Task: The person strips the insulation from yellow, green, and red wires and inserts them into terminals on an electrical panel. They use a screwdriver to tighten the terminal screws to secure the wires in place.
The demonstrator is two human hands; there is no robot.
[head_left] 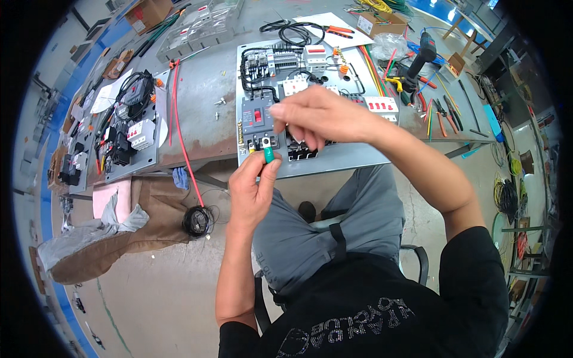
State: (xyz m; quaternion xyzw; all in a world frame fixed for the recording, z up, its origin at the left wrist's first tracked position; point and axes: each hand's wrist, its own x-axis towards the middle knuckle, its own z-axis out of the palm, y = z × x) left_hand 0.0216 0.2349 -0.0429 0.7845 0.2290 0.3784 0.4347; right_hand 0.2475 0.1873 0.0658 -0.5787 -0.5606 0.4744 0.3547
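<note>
two brown cardboard boxes: one (148, 13) at the far left corner, another (380, 22) at the far right.

Two hands (253, 185), one green lug (268, 154)

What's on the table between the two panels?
In the head view, between the near panel and the left panel, bare table crossed by a red wire, plus small screws.
</note>
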